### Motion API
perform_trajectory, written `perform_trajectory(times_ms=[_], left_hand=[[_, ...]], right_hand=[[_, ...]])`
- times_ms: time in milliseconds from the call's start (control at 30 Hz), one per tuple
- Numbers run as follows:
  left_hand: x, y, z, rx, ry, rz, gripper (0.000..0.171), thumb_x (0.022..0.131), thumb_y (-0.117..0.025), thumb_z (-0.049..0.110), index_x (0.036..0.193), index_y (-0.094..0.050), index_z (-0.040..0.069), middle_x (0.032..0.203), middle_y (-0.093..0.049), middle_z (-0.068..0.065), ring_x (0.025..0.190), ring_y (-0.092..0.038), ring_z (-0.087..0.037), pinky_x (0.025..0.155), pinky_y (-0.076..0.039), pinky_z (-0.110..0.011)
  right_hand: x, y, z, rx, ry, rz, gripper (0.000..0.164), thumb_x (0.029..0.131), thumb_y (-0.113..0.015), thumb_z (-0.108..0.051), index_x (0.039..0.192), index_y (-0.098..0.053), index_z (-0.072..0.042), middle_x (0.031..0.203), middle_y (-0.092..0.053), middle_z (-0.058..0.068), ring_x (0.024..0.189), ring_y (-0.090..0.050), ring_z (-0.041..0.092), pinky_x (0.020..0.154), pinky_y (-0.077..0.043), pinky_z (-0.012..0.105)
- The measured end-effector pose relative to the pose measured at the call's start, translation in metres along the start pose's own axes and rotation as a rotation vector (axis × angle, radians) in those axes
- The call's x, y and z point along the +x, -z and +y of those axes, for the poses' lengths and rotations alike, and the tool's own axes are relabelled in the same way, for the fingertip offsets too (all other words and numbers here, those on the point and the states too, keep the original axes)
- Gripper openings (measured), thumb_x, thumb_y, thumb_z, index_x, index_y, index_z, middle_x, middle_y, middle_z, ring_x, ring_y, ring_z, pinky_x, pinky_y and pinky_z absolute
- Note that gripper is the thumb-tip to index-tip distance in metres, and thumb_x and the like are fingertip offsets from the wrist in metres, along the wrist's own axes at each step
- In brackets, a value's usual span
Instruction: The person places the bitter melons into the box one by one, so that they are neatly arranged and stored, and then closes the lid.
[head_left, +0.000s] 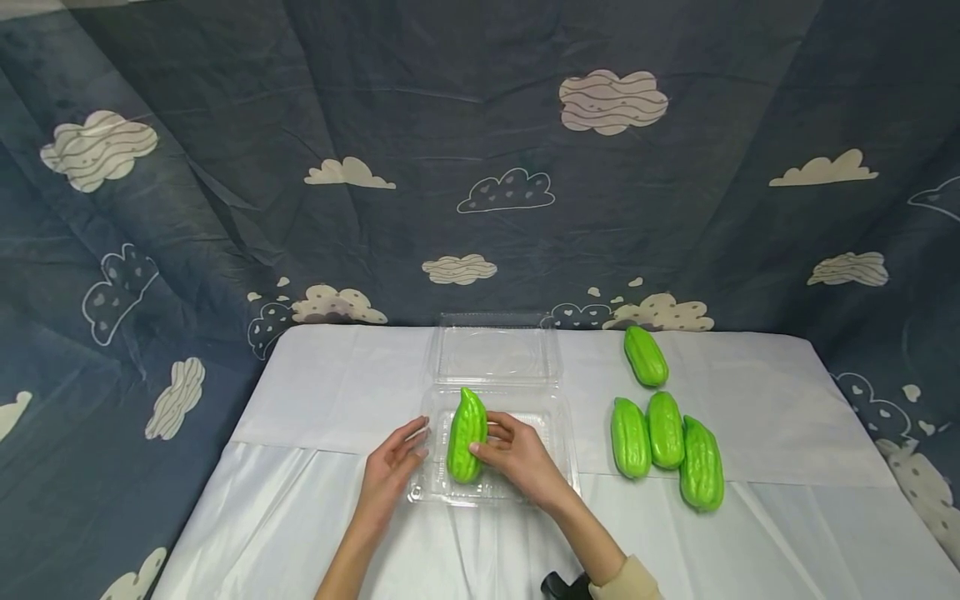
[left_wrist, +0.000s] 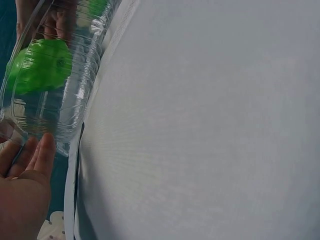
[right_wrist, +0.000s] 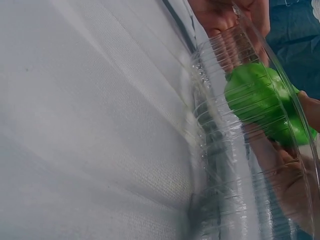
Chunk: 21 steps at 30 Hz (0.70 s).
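A bright green, ridged bitter melon [head_left: 467, 435] stands lengthwise within the base of a clear plastic clamshell box [head_left: 557, 421]. My right hand [head_left: 521, 458] holds it from the right side, thumb on its near part and fingers behind. In the right wrist view the melon [right_wrist: 260, 95] shows through the box's clear wall. At the box's left edge is my left hand [head_left: 393, 462], its fingers loosely bent and holding nothing, fingertips right by the rim. The left wrist view shows those fingers [left_wrist: 45, 155] just beside the box's clear corner.
The box's lid [head_left: 495, 354] lies folded back toward the curtain [head_left: 495, 125]. To the right, several more bitter melons [head_left: 666, 429] lie on the white cloth [head_left: 787, 433], with one melon [head_left: 646, 357] farther back. A black object [head_left: 566, 586] is by the right sleeve [head_left: 626, 581].
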<state>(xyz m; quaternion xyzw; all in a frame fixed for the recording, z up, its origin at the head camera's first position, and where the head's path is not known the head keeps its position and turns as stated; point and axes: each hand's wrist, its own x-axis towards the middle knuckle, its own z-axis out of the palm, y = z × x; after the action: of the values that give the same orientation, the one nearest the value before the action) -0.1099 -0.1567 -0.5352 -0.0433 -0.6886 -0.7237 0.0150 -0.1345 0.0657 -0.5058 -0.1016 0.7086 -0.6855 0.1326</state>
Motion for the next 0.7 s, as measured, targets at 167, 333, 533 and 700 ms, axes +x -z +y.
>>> perform_trajectory(times_ms=[167,333,533,700], left_hand=[[0.0,0.0,-0.001,0.001,-0.003,0.002,0.045,0.091,-0.061,-0.004,0.135,-0.055,-0.002,0.14,-0.053,-0.017,0.127,-0.051,-0.035,0.103,-0.045,-0.026],[0.001,0.0,-0.001,-0.001,0.018,0.009,0.046,0.09,-0.061,-0.005,0.135,-0.056,0.001,0.14,-0.055,-0.013,0.127,-0.052,-0.032,0.104,-0.045,-0.028],[0.0,0.0,-0.002,0.001,0.013,0.009,0.046,0.09,-0.06,-0.006,0.135,-0.056,0.0,0.14,-0.054,-0.015,0.127,-0.052,-0.033,0.106,-0.043,-0.032],[0.0,0.0,-0.001,0.007,0.0,0.006,0.045,0.09,-0.059,-0.006,0.135,-0.055,-0.002,0.14,-0.053,-0.017,0.127,-0.052,-0.035,0.107,-0.042,-0.034]], right_hand=[[0.003,-0.001,0.0,0.043,-0.028,-0.045,0.057,0.092,-0.069,-0.007,0.137,-0.042,0.015,0.12,-0.062,0.029,0.103,-0.067,0.033,0.083,-0.059,0.035],[0.006,-0.002,0.0,0.043,-0.067,-0.074,0.053,0.093,-0.068,-0.008,0.135,-0.044,0.015,0.116,-0.064,0.027,0.097,-0.069,0.031,0.082,-0.059,0.036],[0.01,-0.004,0.001,0.054,-0.071,-0.103,0.049,0.093,-0.066,-0.005,0.132,-0.046,0.017,0.114,-0.065,0.029,0.095,-0.069,0.032,0.082,-0.059,0.039],[0.013,-0.006,0.003,0.062,-0.085,-0.128,0.049,0.094,-0.065,-0.005,0.132,-0.046,0.018,0.112,-0.065,0.029,0.092,-0.07,0.032,0.081,-0.059,0.042]])
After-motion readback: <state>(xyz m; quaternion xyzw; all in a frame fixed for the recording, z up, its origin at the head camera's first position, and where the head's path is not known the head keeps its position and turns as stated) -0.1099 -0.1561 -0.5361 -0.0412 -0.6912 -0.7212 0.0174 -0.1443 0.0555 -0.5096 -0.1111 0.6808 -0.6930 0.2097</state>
